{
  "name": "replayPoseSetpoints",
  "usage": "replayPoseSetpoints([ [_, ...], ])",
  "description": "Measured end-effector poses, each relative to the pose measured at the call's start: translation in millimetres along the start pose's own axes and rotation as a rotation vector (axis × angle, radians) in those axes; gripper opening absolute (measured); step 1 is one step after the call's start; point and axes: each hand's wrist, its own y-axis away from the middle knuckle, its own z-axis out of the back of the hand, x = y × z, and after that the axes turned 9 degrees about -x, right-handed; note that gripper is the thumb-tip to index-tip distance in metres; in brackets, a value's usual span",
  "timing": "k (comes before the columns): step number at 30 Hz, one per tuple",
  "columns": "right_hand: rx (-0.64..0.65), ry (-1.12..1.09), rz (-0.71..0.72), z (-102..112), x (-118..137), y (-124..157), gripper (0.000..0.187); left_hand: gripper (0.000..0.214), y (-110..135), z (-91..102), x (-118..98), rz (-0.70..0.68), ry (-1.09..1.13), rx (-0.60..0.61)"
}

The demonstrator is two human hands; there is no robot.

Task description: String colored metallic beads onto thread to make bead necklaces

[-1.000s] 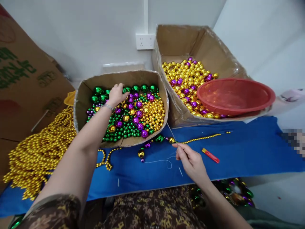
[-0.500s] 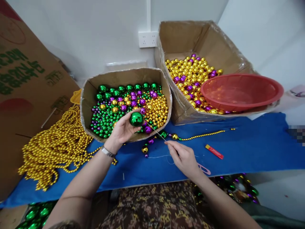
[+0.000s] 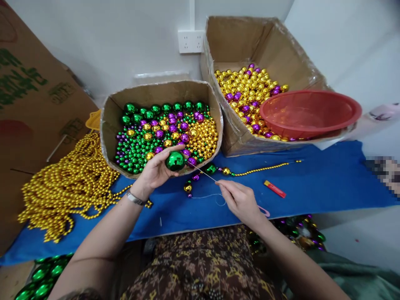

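The left hand (image 3: pixel 154 170) grips a large shiny green plastic bead (image 3: pixel 175 161) at its fingertips. Just to its right, the right hand (image 3: pixel 240 201) pinches a thin threaded needle (image 3: pixel 204 173) aimed at the bead. This looks like threading, which calls for the tip to meet the bead's hole.

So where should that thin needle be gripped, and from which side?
Probably pinch the needle at its rear end, coming from the near right as the right hand does: it is thin and straight, slanting up-left, and its tip points at the green ball.
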Motion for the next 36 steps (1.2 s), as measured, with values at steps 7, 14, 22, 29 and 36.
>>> replayPoseSetpoints([
  [7,0.042,0.045,0.011,5,0,4,0.025,0.041,4,0.9,1,0.001,0.027,0.029],
  [14,0.044,0.116,0.076,10,-1,6,0.025,0.037,4,1.7,2,-0.001,0.018,0.065],
  [22,0.007,0.133,0.106,11,-1,7,0.024,0.033,5,1.9,6,-0.003,0.022,0.064],
  [29,0.004,0.143,0.124,13,0,9,0.023,0.032,6,2.5,7,0.008,0.033,0.058],
  [36,0.022,0.18,0.151,15,0,9,0.023,0.033,6,2.8,7,0.006,0.025,0.08],
])
